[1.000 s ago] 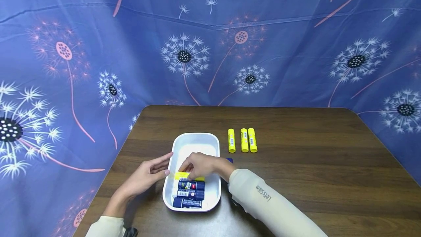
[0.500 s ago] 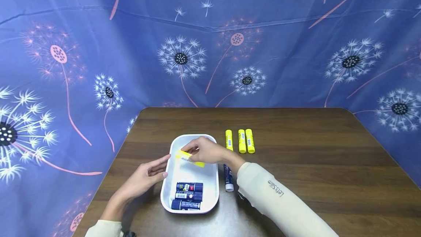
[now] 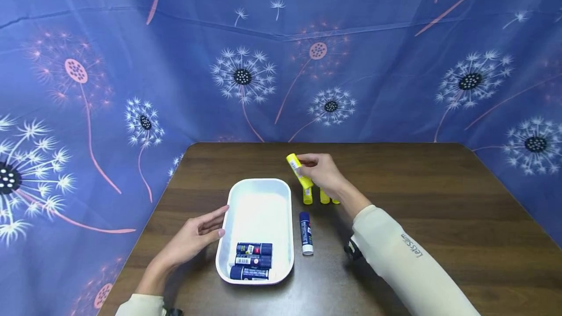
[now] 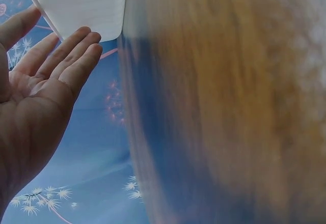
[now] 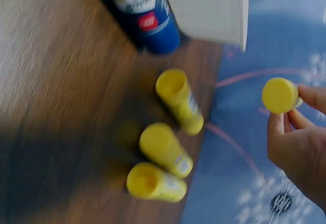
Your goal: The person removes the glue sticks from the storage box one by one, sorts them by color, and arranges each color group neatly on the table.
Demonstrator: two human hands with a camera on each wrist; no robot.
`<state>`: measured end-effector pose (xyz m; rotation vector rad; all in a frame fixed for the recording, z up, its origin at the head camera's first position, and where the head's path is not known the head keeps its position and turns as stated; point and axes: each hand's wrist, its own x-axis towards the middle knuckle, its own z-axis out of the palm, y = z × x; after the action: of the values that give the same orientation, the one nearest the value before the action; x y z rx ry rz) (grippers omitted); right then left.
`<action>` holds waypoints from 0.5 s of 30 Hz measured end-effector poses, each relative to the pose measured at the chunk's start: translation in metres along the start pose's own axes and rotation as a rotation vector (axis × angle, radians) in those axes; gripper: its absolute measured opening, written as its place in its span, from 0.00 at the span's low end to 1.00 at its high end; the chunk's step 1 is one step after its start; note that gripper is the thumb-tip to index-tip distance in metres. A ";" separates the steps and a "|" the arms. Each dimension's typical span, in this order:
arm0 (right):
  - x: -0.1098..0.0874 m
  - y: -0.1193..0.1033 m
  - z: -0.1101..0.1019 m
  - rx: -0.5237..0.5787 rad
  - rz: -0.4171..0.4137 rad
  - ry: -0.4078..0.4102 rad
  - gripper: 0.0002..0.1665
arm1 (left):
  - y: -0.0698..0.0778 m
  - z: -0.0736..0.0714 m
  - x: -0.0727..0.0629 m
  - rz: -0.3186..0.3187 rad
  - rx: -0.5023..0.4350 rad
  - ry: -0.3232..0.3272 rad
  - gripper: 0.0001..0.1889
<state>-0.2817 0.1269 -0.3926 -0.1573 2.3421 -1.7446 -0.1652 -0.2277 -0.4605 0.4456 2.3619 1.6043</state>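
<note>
My right hand (image 3: 324, 172) pinches a yellow glue stick (image 3: 294, 164) between thumb and fingers, tilted above the table's far part. In the right wrist view, the held stick's round end (image 5: 279, 95) faces the camera. Just beyond it lie three yellow glue sticks (image 5: 178, 102), partly covered by the hand in the head view. My left hand (image 3: 195, 235) is beside the white tray (image 3: 259, 213), fingers extended, with fingertips and thumb at its left rim. Three navy glue sticks (image 3: 253, 249) lie stacked row by row at the tray's near end.
A navy glue stick with a white end (image 3: 306, 233) lies on the wooden table (image 3: 421, 218), right of the tray. A blue cloth with dandelion prints (image 3: 369, 52) hangs behind and to the left of the table.
My right hand lifted the yellow glue stick out of the tray and carried it right and away, over the other yellow ones. My left hand stayed at the tray's rim.
</note>
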 end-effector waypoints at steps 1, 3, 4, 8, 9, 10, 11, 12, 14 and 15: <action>0.001 0.004 -0.006 0.013 0.002 0.027 0.28 | 0.000 0.000 0.000 0.002 0.005 -0.001 0.32; 0.003 0.011 -0.018 0.031 0.020 0.081 0.29 | 0.001 -0.001 -0.001 0.010 0.015 -0.002 0.32; 0.004 0.014 -0.024 0.039 0.032 0.104 0.29 | 0.001 -0.002 -0.001 0.017 0.020 -0.002 0.32; 0.003 0.029 -0.049 0.038 0.101 0.215 0.29 | 0.001 -0.003 -0.003 0.038 0.032 -0.006 0.32; 0.003 0.033 -0.054 0.035 0.118 0.241 0.29 | 0.001 -0.003 -0.003 0.040 0.033 -0.006 0.32; 0.002 0.038 -0.060 0.033 0.134 0.266 0.29 | 0.001 -0.003 -0.003 0.040 0.032 -0.005 0.32; 0.001 0.042 -0.065 0.020 0.152 0.291 0.30 | 0.001 -0.003 -0.003 0.038 0.032 -0.005 0.32; 0.000 0.047 -0.069 0.011 0.168 0.314 0.30 | 0.001 -0.002 -0.003 0.032 0.030 -0.002 0.32; -0.003 0.057 -0.078 -0.017 0.201 0.346 0.30 | 0.001 -0.002 -0.001 0.021 0.027 0.005 0.32; -0.005 0.062 -0.082 -0.037 0.218 0.358 0.31 | 0.000 -0.002 -0.001 0.016 0.025 0.007 0.32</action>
<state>-0.2938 0.2220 -0.4288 0.4238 2.5141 -1.7385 -0.1651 -0.2295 -0.4594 0.4667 2.3917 1.5872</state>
